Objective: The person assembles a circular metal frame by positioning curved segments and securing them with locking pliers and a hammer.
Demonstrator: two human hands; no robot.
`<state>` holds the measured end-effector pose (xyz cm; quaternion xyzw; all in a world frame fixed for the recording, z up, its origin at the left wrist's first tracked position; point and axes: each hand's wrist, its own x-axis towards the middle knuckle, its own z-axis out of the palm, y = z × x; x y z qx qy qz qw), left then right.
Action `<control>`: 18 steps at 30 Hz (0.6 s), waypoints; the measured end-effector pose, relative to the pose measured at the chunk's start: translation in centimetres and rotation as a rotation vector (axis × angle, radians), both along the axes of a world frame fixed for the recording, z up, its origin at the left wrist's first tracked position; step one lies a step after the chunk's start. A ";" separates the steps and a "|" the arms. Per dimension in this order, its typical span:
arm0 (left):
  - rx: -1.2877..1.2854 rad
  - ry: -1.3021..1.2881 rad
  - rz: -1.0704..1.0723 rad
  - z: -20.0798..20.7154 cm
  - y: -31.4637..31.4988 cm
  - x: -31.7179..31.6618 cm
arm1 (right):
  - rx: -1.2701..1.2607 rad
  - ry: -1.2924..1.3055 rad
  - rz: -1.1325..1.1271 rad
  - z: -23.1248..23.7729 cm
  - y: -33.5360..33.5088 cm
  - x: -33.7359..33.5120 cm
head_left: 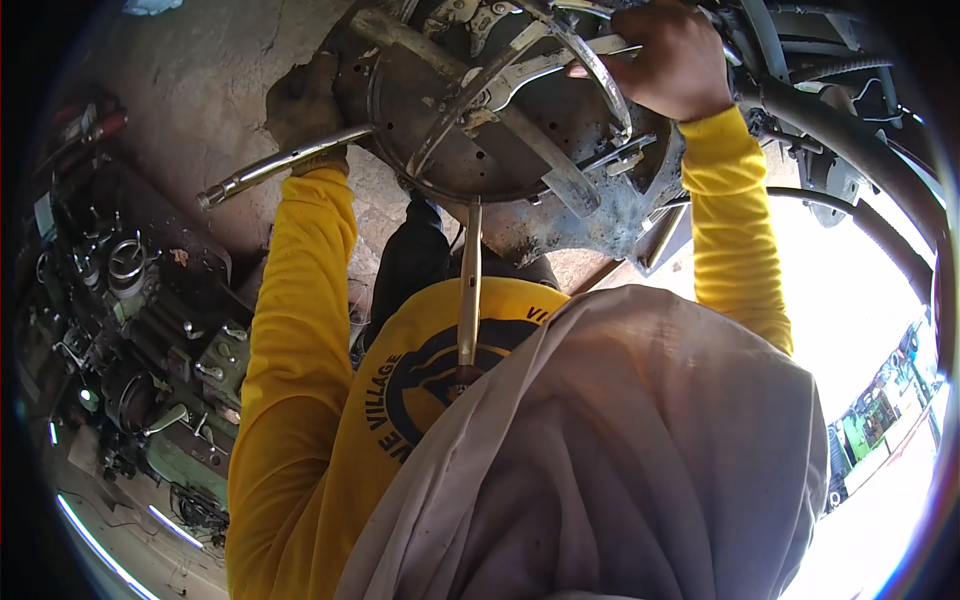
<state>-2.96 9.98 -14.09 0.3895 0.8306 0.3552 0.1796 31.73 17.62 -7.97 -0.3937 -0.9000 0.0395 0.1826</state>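
In front of me is a round metal plate [405, 100] with small holes and a raised rim. Across it lie flat steel bars and a locking clamp [505, 88] with long curved jaws. My right hand [675, 62] is closed round the clamp's handle at the far right, thumb along its underside. Dark and in shadow, my left hand [308, 105] is curled at the plate's left edge; what its fingers grip is hidden. A steel tube [285, 165] sticks out leftward over my left wrist. Another tube [470, 285] points from the plate toward my chest.
A second locking clamp [485, 22] sits at the plate's far edge. Thick dark hoses and pipes [840, 125] crowd the right. Greasy machine parts [130, 370] and a green metal housing [185, 445] fill the left. A grey cloth [610, 450] covers much of the near view.
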 end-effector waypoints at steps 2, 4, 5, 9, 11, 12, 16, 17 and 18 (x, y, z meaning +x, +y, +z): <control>0.006 -0.026 -0.027 -0.6 -0.1 -0.7 | -0.015 0.020 0.034 -0.3 0.4 0.1; 0.015 -0.050 -0.061 -0.9 0.1 -0.7 | -0.025 0.042 0.060 -0.4 0.1 0.3; 0.047 -0.039 -0.072 -1.1 0.3 -0.6 | -0.016 0.014 0.001 -0.4 -0.4 0.5; 0.242 0.050 -0.060 -3.5 0.5 -2.5 | -0.003 0.030 -0.163 -1.5 -3.2 0.3; 0.388 0.090 -0.059 -5.8 0.0 -3.1 | -0.088 0.064 -0.088 -1.3 -3.4 1.2; 0.428 0.088 -0.068 -5.7 0.4 -2.6 | -0.248 0.112 -0.216 -1.4 -3.8 1.4; 0.459 -0.048 -0.065 -5.1 0.3 -2.0 | -0.391 0.168 -0.385 -1.8 -5.4 1.8; 0.434 0.494 -0.358 -4.6 -0.3 -3.4 | -0.449 0.326 -0.444 -2.6 -7.2 1.6; 0.393 1.030 -0.647 -4.4 -0.3 -4.1 | -0.489 0.479 -0.509 -2.7 -8.1 1.7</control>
